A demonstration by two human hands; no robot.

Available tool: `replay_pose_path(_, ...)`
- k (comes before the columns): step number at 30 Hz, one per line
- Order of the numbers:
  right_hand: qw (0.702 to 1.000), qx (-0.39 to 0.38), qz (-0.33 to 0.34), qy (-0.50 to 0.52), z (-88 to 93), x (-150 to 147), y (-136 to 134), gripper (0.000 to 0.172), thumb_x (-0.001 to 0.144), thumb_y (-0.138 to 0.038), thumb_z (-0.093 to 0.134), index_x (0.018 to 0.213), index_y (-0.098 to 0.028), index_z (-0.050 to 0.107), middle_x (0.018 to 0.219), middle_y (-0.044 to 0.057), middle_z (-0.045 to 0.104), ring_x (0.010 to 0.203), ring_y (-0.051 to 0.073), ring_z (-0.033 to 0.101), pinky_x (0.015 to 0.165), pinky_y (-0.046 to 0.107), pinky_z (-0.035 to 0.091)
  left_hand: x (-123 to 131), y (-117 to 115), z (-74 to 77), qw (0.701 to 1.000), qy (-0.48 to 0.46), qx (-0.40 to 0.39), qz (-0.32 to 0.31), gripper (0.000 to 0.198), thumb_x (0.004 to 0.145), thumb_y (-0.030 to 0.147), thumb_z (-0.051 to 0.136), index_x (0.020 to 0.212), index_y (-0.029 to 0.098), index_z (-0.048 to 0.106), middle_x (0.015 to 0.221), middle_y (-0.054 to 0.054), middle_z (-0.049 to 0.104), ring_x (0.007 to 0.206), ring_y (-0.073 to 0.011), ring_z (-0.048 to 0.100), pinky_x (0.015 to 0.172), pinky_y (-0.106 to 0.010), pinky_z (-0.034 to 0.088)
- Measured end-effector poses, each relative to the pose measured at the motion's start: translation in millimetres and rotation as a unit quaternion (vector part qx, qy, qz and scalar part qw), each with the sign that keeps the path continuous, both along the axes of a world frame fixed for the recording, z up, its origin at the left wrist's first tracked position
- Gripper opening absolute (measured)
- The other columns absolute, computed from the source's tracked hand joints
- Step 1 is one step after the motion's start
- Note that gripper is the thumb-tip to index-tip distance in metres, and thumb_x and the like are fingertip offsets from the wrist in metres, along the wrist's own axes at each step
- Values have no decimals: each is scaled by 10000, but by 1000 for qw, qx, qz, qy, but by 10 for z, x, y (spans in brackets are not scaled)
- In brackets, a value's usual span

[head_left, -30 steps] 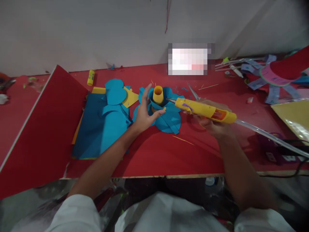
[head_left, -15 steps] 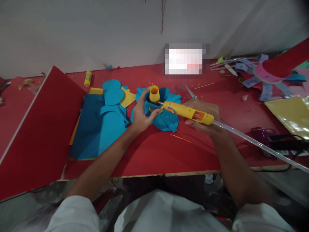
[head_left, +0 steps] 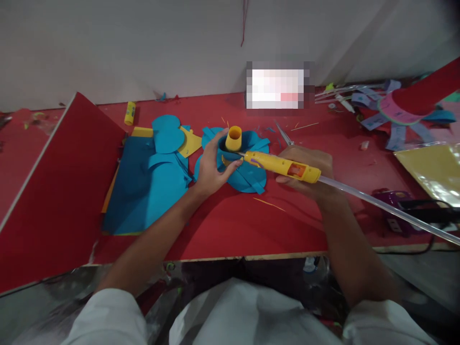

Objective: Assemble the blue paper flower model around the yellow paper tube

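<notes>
While the right hand (head_left: 319,159) wraps around a yellow glue gun (head_left: 275,164) right of centre, its nozzle (head_left: 242,154) at the blue paper piece (head_left: 247,177) mid-frame, the left hand (head_left: 211,170) curves loosely about that piece and its yellow tube (head_left: 233,140), whether pinching I cannot tell.

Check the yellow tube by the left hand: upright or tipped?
Upright: the yellow tube stands beside the left hand, open rim facing up; its base is hidden.
</notes>
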State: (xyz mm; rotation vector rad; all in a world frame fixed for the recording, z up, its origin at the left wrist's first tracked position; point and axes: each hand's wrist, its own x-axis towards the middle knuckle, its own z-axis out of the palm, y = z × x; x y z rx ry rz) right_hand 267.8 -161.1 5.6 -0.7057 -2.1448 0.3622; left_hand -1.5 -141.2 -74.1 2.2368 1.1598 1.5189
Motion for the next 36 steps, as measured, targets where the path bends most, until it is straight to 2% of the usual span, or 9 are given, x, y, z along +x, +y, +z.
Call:
replay_pose_path(5,999,44,-3,-6,35,24,1,334,969,-524,699,852,-230,591,717,-19,594,594,122,547,526,275,339,1,-1,-1,1000,10,10,14,762,958,676,625,1559,276,383,1531,-127,569,1454,-333,537,1167,-479,508)
replay_pose_path(10,999,37,-15,-16,66,45,-14,382,941,-544,728,784,-253,539,666,-31,528,548,124,475,510,302,316,1,-9,-8,1000,9,11,19,792,946,715,610,1562,278,374,1516,-135,577,1433,-329,559,1153,-471,523)
replay_pose_path(13,999,42,-19,-17,68,58,-21,363,935,-526,742,782,-258,551,661,-25,548,542,131,511,505,306,324,-2,-6,-12,999,10,23,23,784,944,706,622,1551,270,383,1488,-139,594,1407,-326,580,1145,-470,530)
replay_pose_path(19,998,62,13,-13,76,102,-5,277,926,-503,760,914,-243,664,768,15,725,634,141,674,543,283,430,-8,-4,8,999,19,45,12,745,953,656,646,1539,272,392,1470,-137,605,1377,-327,603,1128,-472,543)
replay_pose_path(23,997,64,31,-10,74,119,6,273,908,-493,783,1014,-261,685,851,45,768,745,187,733,610,295,501,-23,-16,37,997,24,67,6,804,930,663,675,1568,306,341,1490,-133,587,1394,-338,590,1142,-494,533)
replay_pose_path(27,997,64,32,-22,91,111,-13,261,907,-453,796,1023,-249,681,859,50,765,754,193,736,621,302,491,-59,-38,112,992,43,112,30,834,944,658,659,1593,304,272,1494,-163,574,1410,-356,580,1149,-545,522)
replay_pose_path(31,997,71,9,-37,128,98,-59,163,955,-384,746,1024,-256,673,863,43,768,748,187,735,610,303,480,-81,-65,203,985,71,153,28,692,957,651,639,1507,331,368,1438,-125,637,1375,-327,616,1166,-568,506)
replay_pose_path(36,993,91,-1,-70,139,77,-100,69,964,-278,700,1005,-233,668,884,49,778,732,186,737,611,293,474,-78,-102,245,984,77,162,12,481,980,588,633,1331,313,453,1376,-99,690,1284,-287,684,1162,-598,508)
